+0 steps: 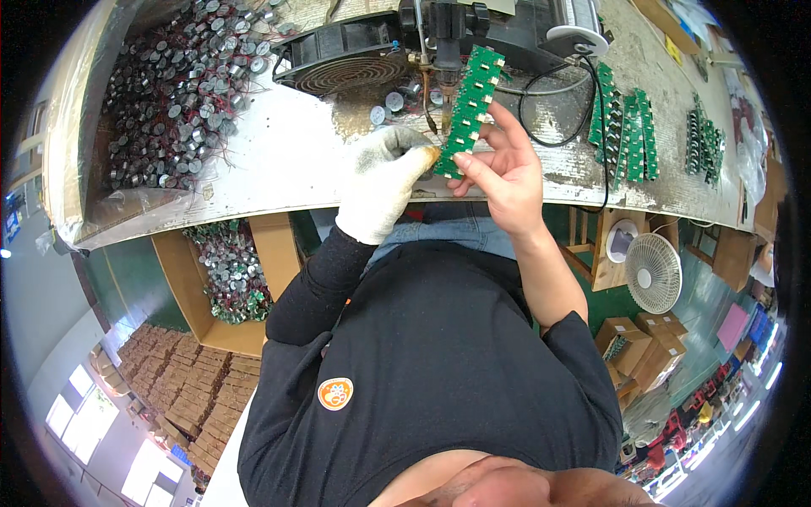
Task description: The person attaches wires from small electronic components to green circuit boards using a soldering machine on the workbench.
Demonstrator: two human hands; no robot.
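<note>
My right hand (507,165) is bare and grips a long green circuit board strip (470,108) by its lower part, thumb on the near face. The strip stands tilted, with small pale parts along its edges. My left hand (380,173) wears a white glove with browned fingertips. Its thumb and fingers are pinched together right beside the strip's lower end; what lies between them is hidden. Just beyond, a soldering iron (429,110) hangs tip-down from a stand. A few small round metal motors (394,102) lie on the bench behind my left hand.
Many wired motors (182,101) fill a tray at left. A black fan (346,59) and a solder spool (579,38) stand at the back. More green boards (629,135) lie at right, past a black cable (601,169). An open carton (187,287) sits below the bench edge.
</note>
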